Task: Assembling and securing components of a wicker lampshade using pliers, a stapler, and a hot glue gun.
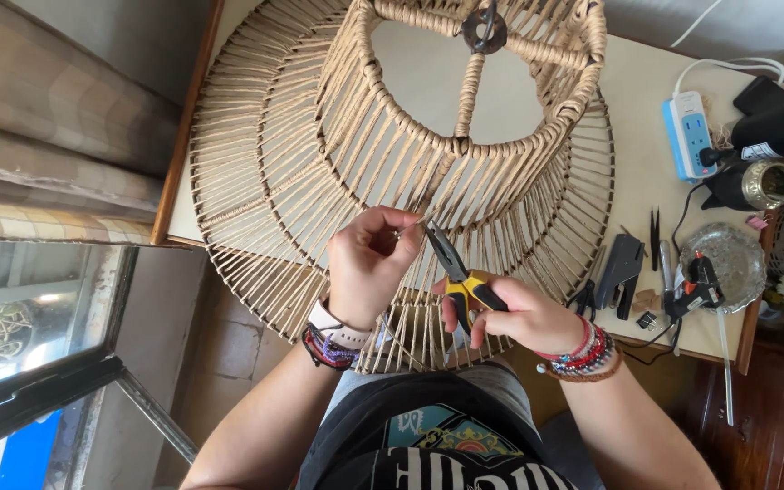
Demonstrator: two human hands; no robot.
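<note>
Your left hand [369,259] pinches a cord end, I think, against the woven lampshade frame [392,163]; your right hand [510,313] grips pliers [455,272] just below (most ribs already wrapped).

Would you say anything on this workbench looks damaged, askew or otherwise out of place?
The woven lampshade frame overhangs the table's near edge, where the left hand pinches its cord and the right hand holds pliers. Nothing looks damaged or spilled.
</note>
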